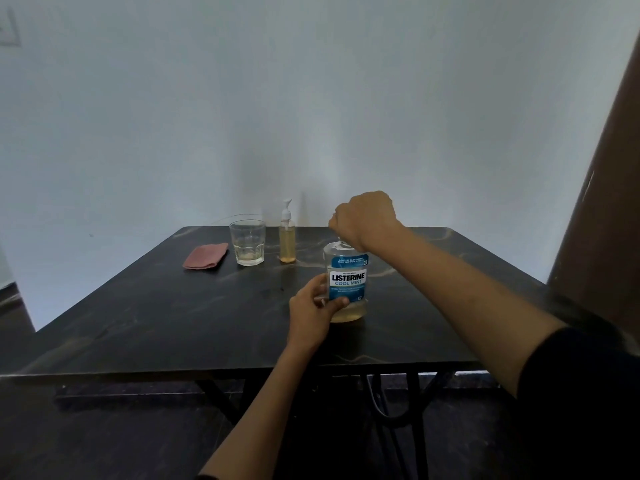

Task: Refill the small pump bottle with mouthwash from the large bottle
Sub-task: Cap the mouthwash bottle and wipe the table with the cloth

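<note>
Large bottle (347,282): cap hidden under right hand (363,218).

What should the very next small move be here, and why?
Probably twist the cap off the Listerine bottle. The right hand is closed over its top while the left hand steadies its lower body on the table, and only a shallow layer of liquid shows inside. The small pump bottle stands untouched, its pump on, so it comes afterwards.
</note>
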